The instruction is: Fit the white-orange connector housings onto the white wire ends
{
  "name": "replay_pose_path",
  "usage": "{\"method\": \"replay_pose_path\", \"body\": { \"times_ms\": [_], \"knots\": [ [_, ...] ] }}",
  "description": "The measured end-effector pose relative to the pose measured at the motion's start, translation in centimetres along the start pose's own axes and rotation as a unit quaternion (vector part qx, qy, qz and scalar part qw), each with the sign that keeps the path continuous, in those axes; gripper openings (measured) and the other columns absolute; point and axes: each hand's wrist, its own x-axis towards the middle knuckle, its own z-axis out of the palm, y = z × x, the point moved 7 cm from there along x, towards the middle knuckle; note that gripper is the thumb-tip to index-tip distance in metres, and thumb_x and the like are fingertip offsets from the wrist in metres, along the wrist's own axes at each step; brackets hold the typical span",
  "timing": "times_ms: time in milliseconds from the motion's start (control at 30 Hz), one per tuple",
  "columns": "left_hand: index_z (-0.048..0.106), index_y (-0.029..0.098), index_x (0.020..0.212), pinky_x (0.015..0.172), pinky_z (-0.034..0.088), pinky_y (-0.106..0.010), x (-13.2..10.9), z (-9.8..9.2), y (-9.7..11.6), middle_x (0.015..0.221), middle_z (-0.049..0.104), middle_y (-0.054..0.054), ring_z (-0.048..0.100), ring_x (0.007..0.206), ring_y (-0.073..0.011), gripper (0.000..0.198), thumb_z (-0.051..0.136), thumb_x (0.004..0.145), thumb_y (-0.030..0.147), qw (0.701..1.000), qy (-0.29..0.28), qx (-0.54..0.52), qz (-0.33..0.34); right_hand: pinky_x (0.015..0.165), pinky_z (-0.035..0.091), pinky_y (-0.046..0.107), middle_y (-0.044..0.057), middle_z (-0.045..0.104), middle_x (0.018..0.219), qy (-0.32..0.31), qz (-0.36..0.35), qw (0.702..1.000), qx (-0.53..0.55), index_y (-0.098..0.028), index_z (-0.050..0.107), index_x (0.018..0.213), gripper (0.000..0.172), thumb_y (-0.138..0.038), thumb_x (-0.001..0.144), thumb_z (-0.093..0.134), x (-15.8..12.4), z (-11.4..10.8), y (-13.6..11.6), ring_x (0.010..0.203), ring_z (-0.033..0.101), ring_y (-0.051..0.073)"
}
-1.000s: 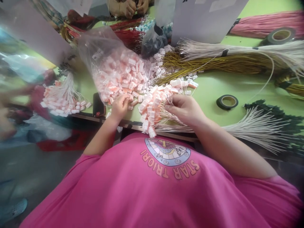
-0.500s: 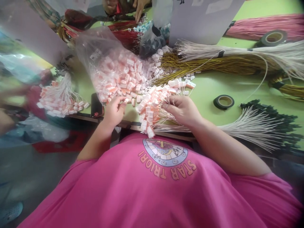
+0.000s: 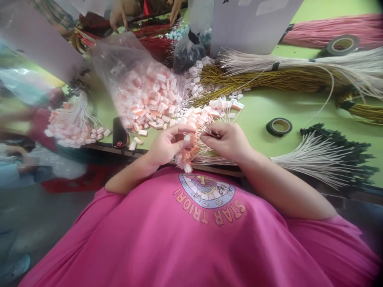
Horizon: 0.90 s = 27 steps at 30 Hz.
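Note:
My left hand (image 3: 167,145) is closed in a pinch on a small white-and-orange plastic connector (image 3: 188,138), right against a cluster of similar connectors (image 3: 183,161). Thin white wires (image 3: 206,150) run from that cluster. My right hand (image 3: 230,141) is shut on some of these white wires, with their ends showing by its fingertips. The two hands are close together at the table's front edge. Behind my left hand, loose connectors (image 3: 143,132) spill from a clear plastic bag (image 3: 115,59) full of them.
Left of the bag lie a dark phone-like object (image 3: 119,131) and a finished-looking wire bunch with connectors (image 3: 70,127). To the right are a tape roll (image 3: 279,126), white wires with black ends (image 3: 317,159) and yellow wires (image 3: 269,81). Another person's hands (image 3: 119,18) work across the table.
My left hand has moved right, from the loose connectors by the bag to the cluster beside my right hand. My right hand stays almost in place on the wires.

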Motion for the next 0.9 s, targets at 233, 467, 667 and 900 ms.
{"method": "replay_pose_path", "body": {
  "times_ms": [233, 467, 667, 900],
  "knots": [
    [0.070, 0.020, 0.098, 0.063, 0.056, -0.023, 0.2, 0.2, 0.9, 0.095, 0.068, -0.004, 0.063, 0.074, -0.0119, 0.021, 0.071, 0.077, 0.020, 0.996, 0.016, 0.071, 0.048, 0.053, 0.033, 0.025, -0.002, 0.047, 0.053, 0.049, -0.056, 0.994, -0.084, -0.017, 0.052, 0.056, 0.016, -0.015, 0.072, 0.051, -0.3, 0.0, -0.6, 0.052, 0.041, 0.008],
    [0.072, 0.018, 0.096, 0.062, 0.051, -0.024, 0.2, 0.0, 1.6, 0.080, 0.069, -0.002, 0.060, 0.066, -0.0108, 0.023, 0.072, 0.073, 0.015, 0.976, 0.045, 0.189, 0.103, 0.054, 0.034, 0.026, 0.000, 0.049, 0.055, 0.046, -0.074, 0.989, -0.117, -0.018, 0.051, 0.056, 0.014, -0.015, 0.070, 0.050, -0.4, 0.1, -0.6, 0.054, 0.043, 0.010],
    [0.073, 0.018, 0.093, 0.065, 0.052, -0.025, 0.2, 0.8, 2.2, 0.086, 0.071, -0.003, 0.063, 0.072, -0.0121, 0.021, 0.067, 0.074, 0.011, 0.963, 0.042, 0.222, 0.147, 0.054, 0.032, 0.025, -0.001, 0.046, 0.055, 0.035, -0.079, 0.991, -0.103, -0.018, 0.048, 0.056, 0.016, -0.016, 0.072, 0.049, -0.4, 0.4, -0.6, 0.053, 0.041, 0.009],
    [0.073, 0.018, 0.096, 0.067, 0.054, -0.026, 0.3, 0.8, 2.1, 0.086, 0.071, -0.004, 0.064, 0.076, -0.0140, 0.024, 0.067, 0.075, 0.010, 0.957, 0.048, 0.235, 0.165, 0.053, 0.031, 0.025, -0.002, 0.048, 0.054, 0.008, -0.016, 0.997, -0.075, -0.019, 0.048, 0.057, 0.021, -0.023, 0.077, 0.052, 0.0, 0.5, -0.1, 0.053, 0.041, 0.009]
  ]
}}
